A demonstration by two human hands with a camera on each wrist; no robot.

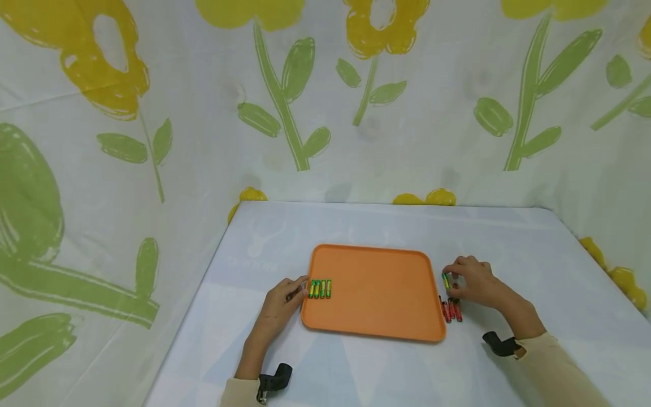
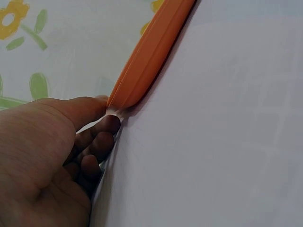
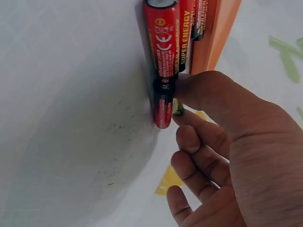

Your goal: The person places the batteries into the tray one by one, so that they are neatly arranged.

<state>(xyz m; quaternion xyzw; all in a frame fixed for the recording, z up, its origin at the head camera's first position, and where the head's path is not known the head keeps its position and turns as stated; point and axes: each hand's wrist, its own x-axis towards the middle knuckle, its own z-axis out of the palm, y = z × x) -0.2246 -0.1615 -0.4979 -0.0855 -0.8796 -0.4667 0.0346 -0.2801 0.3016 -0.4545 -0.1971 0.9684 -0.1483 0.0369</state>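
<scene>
In the head view, a person's two hands worked well apart on either side of an orange tray [image 1: 376, 294], set on the pale tabletop [image 1: 376, 373] in the lower center of the frame. The left hand [image 1: 280, 302], left of center, pinched the tray's left rim, just beside a row of four green-and-yellow batteries [image 1: 322, 289] lying on the tray's left part. Across the tray, at lower right, the right hand [image 1: 475, 282] pinched a single green battery [image 1: 446, 280] between thumb and fingers, near the tray's right edge. Red batteries [image 1: 451, 308] lay below that hand in the frame, close to the same edge. A flower-printed cloth [image 1: 203, 85] filled the upper frame.

In the left wrist view, the hand reached in from the lower left, its thumb on the orange rim near center and its fingers curled below; the tray rose toward the top of the frame.

In the right wrist view, red batteries lettered "SUPER ENERGY" filled the top center, with the tray's orange edge at upper right. The hand came from the lower right, and the held battery's green end showed near center by thumb and fingertip, the rest hidden.
</scene>
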